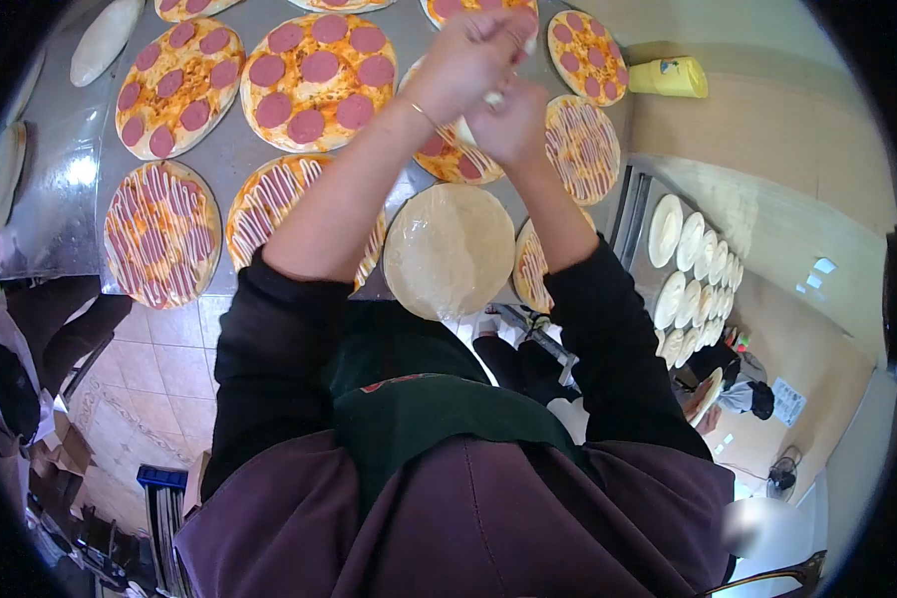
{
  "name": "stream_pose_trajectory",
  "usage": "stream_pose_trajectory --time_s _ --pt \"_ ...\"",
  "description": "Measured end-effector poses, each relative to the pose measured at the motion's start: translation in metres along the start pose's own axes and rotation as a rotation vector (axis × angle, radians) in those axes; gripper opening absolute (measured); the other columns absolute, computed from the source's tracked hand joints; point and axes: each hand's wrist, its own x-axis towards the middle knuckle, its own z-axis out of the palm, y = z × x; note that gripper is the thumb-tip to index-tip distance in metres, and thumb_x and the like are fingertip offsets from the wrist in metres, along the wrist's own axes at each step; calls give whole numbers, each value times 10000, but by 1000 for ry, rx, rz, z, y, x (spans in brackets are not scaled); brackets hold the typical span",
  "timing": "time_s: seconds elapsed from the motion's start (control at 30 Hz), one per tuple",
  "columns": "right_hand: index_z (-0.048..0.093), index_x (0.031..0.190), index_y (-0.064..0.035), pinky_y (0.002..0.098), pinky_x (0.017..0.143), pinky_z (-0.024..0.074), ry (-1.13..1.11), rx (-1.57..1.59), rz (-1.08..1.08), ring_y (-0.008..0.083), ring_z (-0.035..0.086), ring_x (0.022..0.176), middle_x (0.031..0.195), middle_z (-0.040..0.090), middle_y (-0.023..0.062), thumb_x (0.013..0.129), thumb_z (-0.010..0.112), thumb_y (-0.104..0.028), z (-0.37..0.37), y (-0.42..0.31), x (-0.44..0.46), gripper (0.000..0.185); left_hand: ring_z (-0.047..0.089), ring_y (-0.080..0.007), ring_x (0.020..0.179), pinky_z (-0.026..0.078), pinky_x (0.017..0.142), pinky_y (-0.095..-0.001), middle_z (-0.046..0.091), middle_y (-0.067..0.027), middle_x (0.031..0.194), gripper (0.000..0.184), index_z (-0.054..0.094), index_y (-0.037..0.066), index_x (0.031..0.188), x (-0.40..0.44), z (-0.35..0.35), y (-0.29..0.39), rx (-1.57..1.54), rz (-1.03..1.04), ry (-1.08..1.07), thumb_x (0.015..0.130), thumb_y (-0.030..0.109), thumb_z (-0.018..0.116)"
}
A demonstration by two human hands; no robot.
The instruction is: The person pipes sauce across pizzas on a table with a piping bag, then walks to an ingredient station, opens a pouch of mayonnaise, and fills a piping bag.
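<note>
My left hand (476, 68) is closed in a fist above the table, just beyond my right hand (508, 122), which is also closed. Both grip what looks like a white sauce bag (465, 132); only small pale parts of it show between and below the fingers. Directly under them lies a salami pizza (458, 165) with white sauce lines on its near part. To the right sits a sauce-striped pizza (582, 149), and to the left a salami pizza (319, 82) without stripes. Nearer my body is a plastic-wrapped stack of plain bases (448, 249).
Several more pizzas, striped (162, 234) and unstriped (179, 90), cover the metal table (45, 234). A yellow cup (670, 78) lies at the right edge. Beyond it, plain bases (666, 231) stand in rows. A person (736, 394) holds a pizza at far right; another person (20, 369) is at left.
</note>
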Motion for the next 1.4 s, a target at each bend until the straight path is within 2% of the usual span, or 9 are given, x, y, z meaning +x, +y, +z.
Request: stream_pose_trajectory --time_s 0.17,0.23,0.37,0.47,0.7,1.1,1.2,1.27,1.4 --pt "620 773 -11 290 530 442 66 119 48 158 609 585 610 607 120 653 614 -131 -7 11 -22 169 408 -29 488 360 443 -187 480 23 629 250 590 23 812 -7 13 -19 35 -39 -68 887 251 520" --pt "627 736 -42 334 538 457 48 58 -21 297 600 583 608 590 153 611 635 -147 -4 4 -12 164 399 -27 476 346 436 -186 454 33 584 259 588 25 782 -4 7 -10 73 36 -70 886 252 519" --pt "624 724 -22 326 529 455 78 9 -14 286 598 561 591 587 153 615 642 -148 17 -23 20 167 394 -26 470 340 429 -183 451 37 581 249 589 37 780 5 -12 26 131 49 -18 886 251 519" --pt "620 764 -12 274 534 437 117 247 -37 130 592 586 633 617 119 648 627 -111 31 -30 33 153 292 -12 411 243 379 -178 360 73 518 325 438 118 625 8 -18 45 58 91 -48 921 252 446" --pt "618 694 -28 308 511 454 60 87 -34 248 601 535 590 596 139 615 612 -111 2 -12 -14 115 397 -21 477 333 417 -178 478 33 637 230 586 37 793 -12 2 -7 29 5 38 883 239 525" --pt "626 757 -14 270 523 432 102 231 12 115 563 546 604 605 104 645 635 -96 29 -33 18 139 294 -11 417 241 380 -179 357 74 517 326 431 115 624 -2 -22 41 70 83 -34 923 244 440" --pt "625 739 -14 271 522 433 98 163 -65 112 570 556 600 605 104 647 633 -93 25 -38 16 122 359 -22 442 291 401 -182 422 47 561 259 513 63 716 -9 -18 29 95 102 21 902 241 483" --pt "626 742 -18 306 562 472 10 38 23 261 617 587 651 625 138 618 628 -115 12 -32 0 157 418 -25 470 344 429 -181 480 31 612 244 586 26 792 -13 -18 10 106 61 -16 884 242 522" --pt "609 703 -20 298 544 466 24 126 48 247 602 550 628 617 126 612 621 -110 7 -13 -26 129 378 -12 474 311 420 -182 455 55 602 252 583 31 785 -24 -1 -11 69 29 -34 908 226 482"
